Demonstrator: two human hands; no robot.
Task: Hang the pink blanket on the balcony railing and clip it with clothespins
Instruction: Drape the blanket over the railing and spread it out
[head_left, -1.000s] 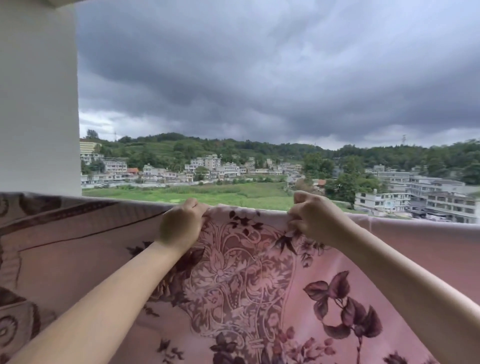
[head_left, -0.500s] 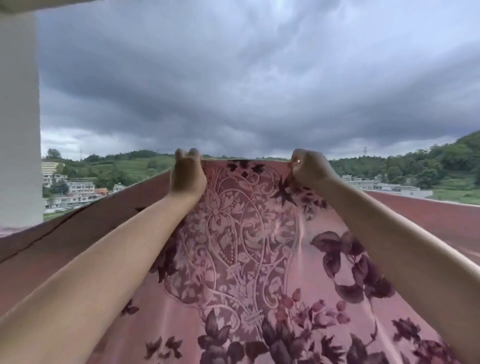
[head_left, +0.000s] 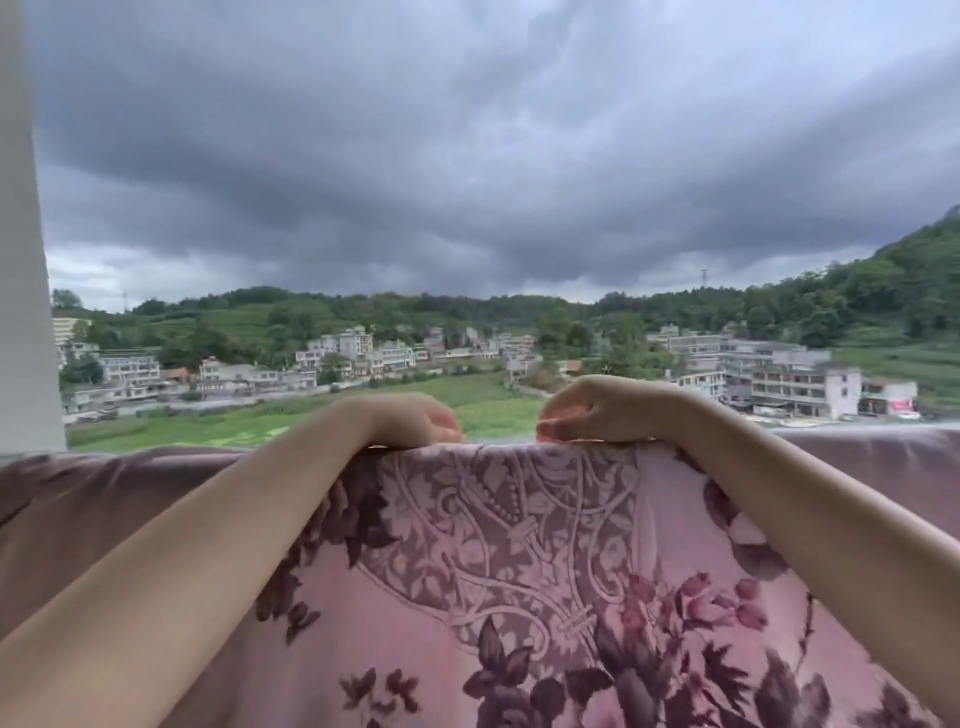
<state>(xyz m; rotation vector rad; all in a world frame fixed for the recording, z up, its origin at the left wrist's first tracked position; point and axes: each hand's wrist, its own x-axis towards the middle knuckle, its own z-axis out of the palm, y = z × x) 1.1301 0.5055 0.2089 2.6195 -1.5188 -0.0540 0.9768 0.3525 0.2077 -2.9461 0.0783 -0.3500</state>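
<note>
The pink blanket (head_left: 519, 561), patterned with dark purple flowers and scrolls, fills the lower half of the view and spreads to both sides. My left hand (head_left: 415, 421) and my right hand (head_left: 592, 410) reach over its top edge near the middle, fingers curled down onto the fabric's far side. The hands sit close together with a small gap between them. The balcony railing is hidden under the blanket. No clothespins are in view.
A white pillar (head_left: 23, 260) stands at the left edge. Beyond the blanket's top edge lie open air, a green field, houses, wooded hills and a dark cloudy sky.
Both hands brought the blanket's top edge down from its raised position and tipped forward over it. The town and field behind are visible again.
</note>
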